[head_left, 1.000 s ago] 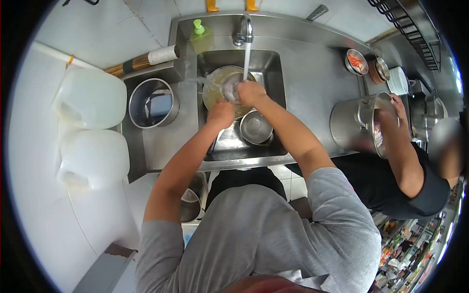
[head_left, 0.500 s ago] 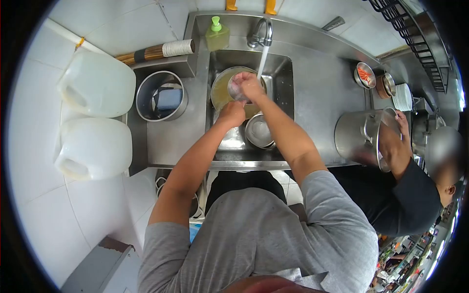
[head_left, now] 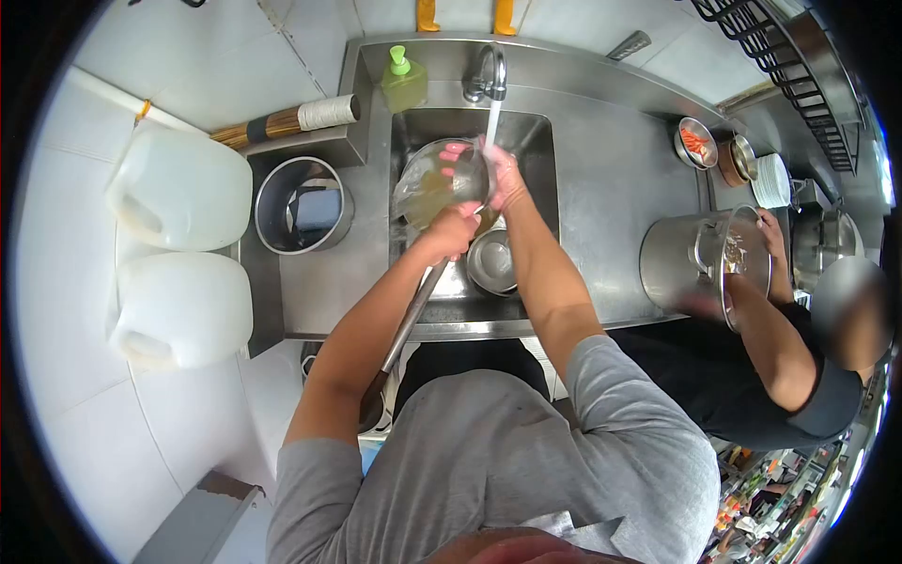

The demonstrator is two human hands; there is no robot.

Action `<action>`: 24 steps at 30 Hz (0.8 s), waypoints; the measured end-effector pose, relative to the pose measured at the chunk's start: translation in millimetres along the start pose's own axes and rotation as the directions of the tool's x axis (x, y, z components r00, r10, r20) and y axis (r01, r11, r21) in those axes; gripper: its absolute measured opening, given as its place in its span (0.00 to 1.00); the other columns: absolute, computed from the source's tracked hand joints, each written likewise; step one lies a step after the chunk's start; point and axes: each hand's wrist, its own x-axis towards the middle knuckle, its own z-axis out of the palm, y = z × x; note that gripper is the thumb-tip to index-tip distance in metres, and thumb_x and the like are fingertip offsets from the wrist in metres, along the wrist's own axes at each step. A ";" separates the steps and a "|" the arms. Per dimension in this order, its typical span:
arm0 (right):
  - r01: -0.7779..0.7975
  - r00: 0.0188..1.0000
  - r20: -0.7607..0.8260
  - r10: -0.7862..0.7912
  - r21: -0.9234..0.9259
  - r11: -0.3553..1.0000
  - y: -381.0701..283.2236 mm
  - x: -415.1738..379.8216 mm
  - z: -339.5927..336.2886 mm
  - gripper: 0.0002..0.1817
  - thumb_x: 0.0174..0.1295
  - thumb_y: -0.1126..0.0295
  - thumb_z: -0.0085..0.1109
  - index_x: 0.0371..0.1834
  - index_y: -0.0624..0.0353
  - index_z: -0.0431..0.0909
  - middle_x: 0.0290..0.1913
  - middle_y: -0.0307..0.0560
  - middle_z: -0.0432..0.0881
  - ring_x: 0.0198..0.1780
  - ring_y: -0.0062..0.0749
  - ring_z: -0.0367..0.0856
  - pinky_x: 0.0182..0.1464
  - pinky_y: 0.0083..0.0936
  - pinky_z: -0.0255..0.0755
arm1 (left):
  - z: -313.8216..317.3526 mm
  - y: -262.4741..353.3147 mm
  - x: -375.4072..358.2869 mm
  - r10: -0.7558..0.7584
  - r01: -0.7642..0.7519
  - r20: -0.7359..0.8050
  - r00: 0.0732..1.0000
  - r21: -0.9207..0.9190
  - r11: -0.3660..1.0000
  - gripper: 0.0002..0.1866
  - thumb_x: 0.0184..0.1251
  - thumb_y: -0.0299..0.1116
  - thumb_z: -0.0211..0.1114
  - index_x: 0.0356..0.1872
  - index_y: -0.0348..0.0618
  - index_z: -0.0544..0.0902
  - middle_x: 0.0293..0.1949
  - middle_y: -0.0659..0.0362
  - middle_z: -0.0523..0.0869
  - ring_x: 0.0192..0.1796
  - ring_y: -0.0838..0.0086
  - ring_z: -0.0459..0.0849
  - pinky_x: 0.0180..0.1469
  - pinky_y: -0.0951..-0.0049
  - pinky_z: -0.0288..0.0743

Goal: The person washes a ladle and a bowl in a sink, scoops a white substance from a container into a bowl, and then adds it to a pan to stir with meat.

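Note:
My left hand (head_left: 451, 233) grips the long handle of a steel ladle (head_left: 413, 310). The handle slants down past the sink's front edge toward my body. My right hand (head_left: 504, 175) is wrapped around the ladle's cup, holding it under the stream from the tap (head_left: 484, 73). Under the cup sits a large bowl (head_left: 420, 193) of yellowish water inside the sink (head_left: 540, 160). A small steel bowl (head_left: 493, 261) lies in the sink near my right forearm.
A green soap bottle (head_left: 404, 81) stands left of the tap. A steel pot (head_left: 301, 216) and two white jugs (head_left: 178, 193) are on the left. On the right, a co-worker's hands work in a big stockpot (head_left: 691, 258); small dishes (head_left: 695, 141) and plates (head_left: 772, 179) lie behind it.
The ladle has been raised out of the big bowl and tilted, so its long handle now shows below my left hand. My right hand shifted to the cup's right side.

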 end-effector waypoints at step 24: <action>0.048 0.852 -0.524 0.000 0.079 0.996 47.8 12.6 -53.2 0.20 0.74 0.55 0.45 0.48 0.61 0.78 0.42 0.52 0.85 0.38 0.42 0.83 0.39 0.40 0.81 | -25.9 -22.4 31.5 0.117 0.284 0.395 0.911 -0.808 0.517 0.06 0.76 0.37 0.61 0.43 0.53 0.73 0.23 0.70 0.70 0.16 0.89 0.65 0.13 0.82 0.57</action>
